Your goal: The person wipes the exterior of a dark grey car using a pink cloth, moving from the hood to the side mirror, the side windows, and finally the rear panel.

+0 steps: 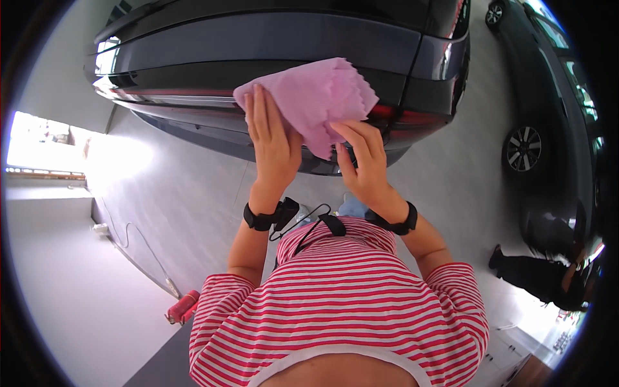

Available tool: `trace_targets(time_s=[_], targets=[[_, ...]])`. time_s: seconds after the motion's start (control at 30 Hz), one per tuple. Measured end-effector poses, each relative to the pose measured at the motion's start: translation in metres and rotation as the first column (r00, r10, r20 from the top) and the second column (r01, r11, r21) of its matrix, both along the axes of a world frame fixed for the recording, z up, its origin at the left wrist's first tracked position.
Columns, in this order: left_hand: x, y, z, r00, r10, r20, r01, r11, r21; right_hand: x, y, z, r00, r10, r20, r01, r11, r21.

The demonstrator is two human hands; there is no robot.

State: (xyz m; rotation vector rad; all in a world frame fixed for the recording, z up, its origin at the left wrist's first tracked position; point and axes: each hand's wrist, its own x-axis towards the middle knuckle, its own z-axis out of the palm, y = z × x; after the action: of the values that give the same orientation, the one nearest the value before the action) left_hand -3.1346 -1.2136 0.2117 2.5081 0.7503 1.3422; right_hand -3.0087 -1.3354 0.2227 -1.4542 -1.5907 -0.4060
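A pink cloth (319, 92) with zigzag-cut edges lies folded against the rear of a dark car (271, 38). My left hand (271, 135) holds it there, fingers extended and close together on its left part. At the cloth's lower right corner is my right hand (362, 150), with bent fingers and thumb on either side of the cloth's edge. The cloth covers part of the red light strip (198, 96) across the car's rear. Black straps circle both of my wrists.
A second dark car (556, 145) stands to the right on the grey tiled floor (193, 179). Near it is another person (537, 280) in dark clothes. By the left wall are a red fire extinguisher (184, 307) and a loose cable (145, 244) on the floor.
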Motion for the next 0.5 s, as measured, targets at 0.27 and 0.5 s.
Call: trace_targets(time_s=[0.27, 0.5], targets=[[-0.004, -0.004, 0.011, 0.977, -0.209, 0.037, 0.21, 0.978, -0.009, -0.025, -0.02, -0.015, 0.582, -0.137, -0.802, -0.033, 0.981, -0.192], [-0.041, -0.004, 0.013, 0.889, -0.457, -0.009, 0.457, 0.888, -0.046, -0.014, -0.024, -0.014, 0.423, -0.146, -0.894, -0.283, 0.916, -0.283]])
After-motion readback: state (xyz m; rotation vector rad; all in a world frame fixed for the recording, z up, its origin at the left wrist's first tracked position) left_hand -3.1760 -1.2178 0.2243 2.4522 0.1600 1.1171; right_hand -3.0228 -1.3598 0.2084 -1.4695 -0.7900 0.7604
